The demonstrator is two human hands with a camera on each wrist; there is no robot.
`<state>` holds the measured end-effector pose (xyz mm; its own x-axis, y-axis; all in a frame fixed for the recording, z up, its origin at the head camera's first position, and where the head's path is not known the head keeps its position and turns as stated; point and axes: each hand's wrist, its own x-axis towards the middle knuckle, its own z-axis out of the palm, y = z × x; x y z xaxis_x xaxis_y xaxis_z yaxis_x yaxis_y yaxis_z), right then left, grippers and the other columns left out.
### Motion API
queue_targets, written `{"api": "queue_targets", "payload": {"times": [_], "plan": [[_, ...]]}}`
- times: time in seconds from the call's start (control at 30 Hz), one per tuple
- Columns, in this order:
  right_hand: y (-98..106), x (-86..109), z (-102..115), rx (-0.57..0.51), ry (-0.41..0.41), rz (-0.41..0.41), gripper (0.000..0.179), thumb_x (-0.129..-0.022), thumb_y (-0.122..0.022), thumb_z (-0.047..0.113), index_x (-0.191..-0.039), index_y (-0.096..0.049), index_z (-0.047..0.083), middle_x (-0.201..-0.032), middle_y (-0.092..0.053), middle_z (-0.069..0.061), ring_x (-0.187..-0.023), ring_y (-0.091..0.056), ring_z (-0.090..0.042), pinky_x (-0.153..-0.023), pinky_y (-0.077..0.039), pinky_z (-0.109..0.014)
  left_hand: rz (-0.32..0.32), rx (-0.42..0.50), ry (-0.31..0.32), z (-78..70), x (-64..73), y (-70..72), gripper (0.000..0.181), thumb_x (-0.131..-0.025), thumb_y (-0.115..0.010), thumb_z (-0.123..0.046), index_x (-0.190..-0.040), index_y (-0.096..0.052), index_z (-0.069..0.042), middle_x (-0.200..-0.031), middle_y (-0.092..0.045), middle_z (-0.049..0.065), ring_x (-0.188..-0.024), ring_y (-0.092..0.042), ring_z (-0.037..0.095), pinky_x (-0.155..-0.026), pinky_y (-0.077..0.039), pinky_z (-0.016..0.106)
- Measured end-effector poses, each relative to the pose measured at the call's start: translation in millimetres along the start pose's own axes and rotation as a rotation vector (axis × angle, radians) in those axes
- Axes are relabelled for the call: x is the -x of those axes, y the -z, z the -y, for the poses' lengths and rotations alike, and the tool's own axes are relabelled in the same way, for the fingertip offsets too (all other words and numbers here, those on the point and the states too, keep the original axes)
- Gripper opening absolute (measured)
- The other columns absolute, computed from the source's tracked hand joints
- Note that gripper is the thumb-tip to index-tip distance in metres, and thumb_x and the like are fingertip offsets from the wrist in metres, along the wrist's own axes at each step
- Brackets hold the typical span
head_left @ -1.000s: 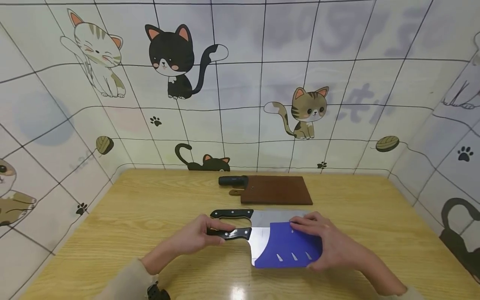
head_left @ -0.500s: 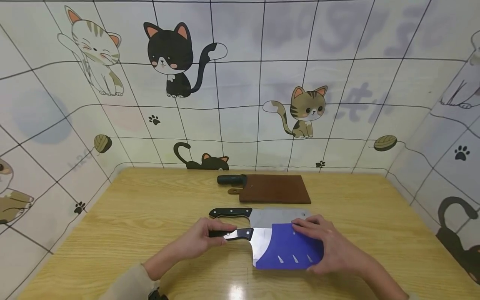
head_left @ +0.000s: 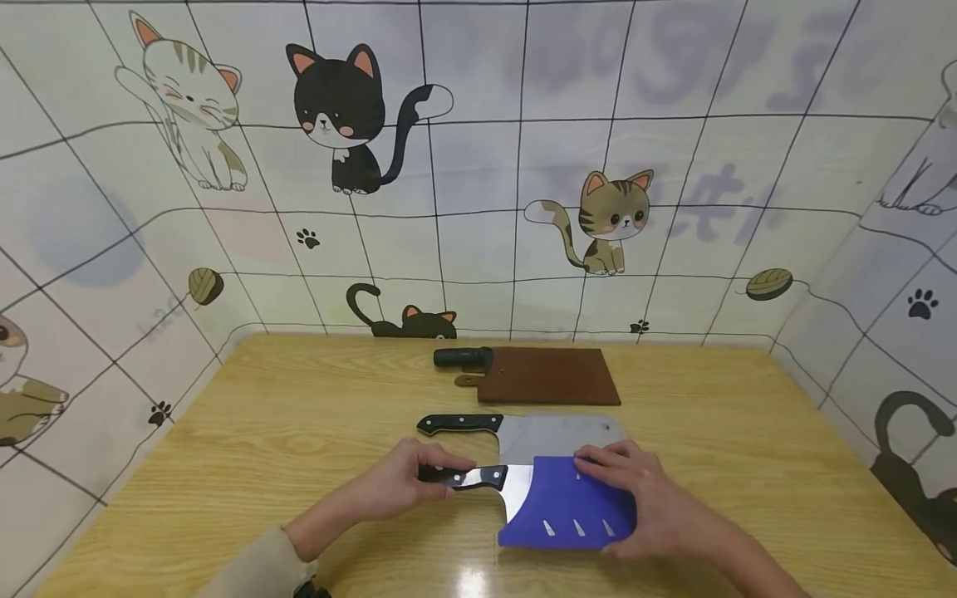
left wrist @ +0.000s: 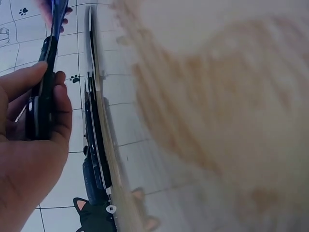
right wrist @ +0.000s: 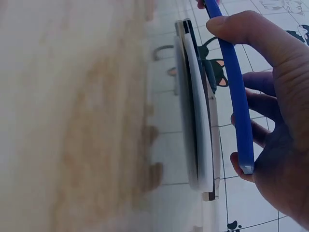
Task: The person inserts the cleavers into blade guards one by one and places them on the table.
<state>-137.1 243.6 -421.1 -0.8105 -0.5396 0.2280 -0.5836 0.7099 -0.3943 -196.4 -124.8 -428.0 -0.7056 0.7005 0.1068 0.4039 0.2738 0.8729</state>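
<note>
My left hand (head_left: 396, 482) grips the black riveted handle (head_left: 489, 477) of a cleaver, thumb on one side and fingers on the other. A blue blade guard (head_left: 568, 507) with several small slots covers most of its blade (head_left: 517, 490); a strip of bare steel shows beside the handle. Around the guard's far end, my right hand (head_left: 658, 507) pinches it between thumb and fingers. In the right wrist view the guard (right wrist: 236, 96) appears edge-on, held above the table. Just behind lies a second cleaver (head_left: 553, 430) with a black handle, its blade partly hidden by the guard.
Farther back on the wooden table (head_left: 314, 390) lies a brown board (head_left: 549, 376) with a small tab handle, and a thick black handle (head_left: 458, 358) sticks out at its left. Cat-printed cloth walls (head_left: 478, 166) enclose the back and sides.
The blue guard has slid left along the blade toward the handle, covering the blade's lower corner. Guard, cleaver and both hands sit slightly nearer the front. The things behind stay put.
</note>
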Motion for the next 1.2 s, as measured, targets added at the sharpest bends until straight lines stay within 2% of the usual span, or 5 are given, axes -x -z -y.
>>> {"api": "queue_targets", "payload": {"times": [0.37, 0.6, 0.83, 0.97, 1.2], "plan": [[-9, 10.2, 2, 0.010, -0.057, 0.036, 0.095, -0.057, -0.096, 0.043, -0.143, -0.062, 0.022, -0.144, -0.055, 0.000, -0.122, -0.045, -0.029, -0.089, -0.046, -0.052, 0.086, 0.011, 0.076, 4.6, 1.3, 0.4, 0.039, -0.085, -0.077, 0.003, -0.124, -0.074, -0.003, -0.121, -0.073, 0.005, -0.108, -0.061, 0.006, -0.093, -0.047, 0.024], [-15, 16.6, -4, 0.093, 0.020, -0.030, 0.093, -0.053, -0.096, 0.046, -0.137, -0.066, 0.019, -0.138, -0.061, 0.000, -0.119, -0.050, -0.027, -0.089, -0.047, -0.050, 0.122, -0.013, 0.130, 5.2, 3.3, 1.2, 0.041, -0.084, -0.078, 0.002, -0.125, -0.074, -0.006, -0.125, -0.071, 0.004, -0.117, -0.059, 0.011, -0.098, -0.044, 0.024], [-12, 16.3, -1, 0.032, -0.092, 0.101, 0.091, -0.058, -0.094, 0.045, -0.140, -0.064, 0.017, -0.142, -0.057, -0.003, -0.124, -0.048, -0.032, -0.093, -0.045, -0.057, 0.142, -0.025, 0.146, 4.5, 4.7, 0.2, 0.043, -0.085, -0.078, 0.000, -0.127, -0.073, -0.006, -0.129, -0.070, 0.003, -0.124, -0.057, 0.013, -0.103, -0.040, 0.023], [-13, 15.1, 3, 0.007, -0.165, 0.159, 0.088, -0.060, -0.092, 0.040, -0.140, -0.064, 0.017, -0.145, -0.056, -0.004, -0.130, -0.044, -0.037, -0.096, -0.042, -0.063, 0.148, -0.021, 0.150, 1.7, 7.7, 0.9, 0.044, -0.086, -0.078, -0.002, -0.129, -0.071, -0.003, -0.131, -0.068, 0.008, -0.120, -0.057, 0.011, -0.099, -0.043, 0.022], [-15, 16.0, 4, 0.067, -0.131, 0.136, 0.089, -0.060, -0.092, 0.043, -0.140, -0.065, 0.017, -0.144, -0.057, -0.003, -0.128, -0.047, -0.036, -0.096, -0.043, -0.062, 0.160, -0.026, 0.153, -2.5, 11.1, 3.9, 0.045, -0.088, -0.077, -0.004, -0.132, -0.068, -0.002, -0.134, -0.066, 0.009, -0.125, -0.057, 0.016, -0.102, -0.042, 0.025]]}}
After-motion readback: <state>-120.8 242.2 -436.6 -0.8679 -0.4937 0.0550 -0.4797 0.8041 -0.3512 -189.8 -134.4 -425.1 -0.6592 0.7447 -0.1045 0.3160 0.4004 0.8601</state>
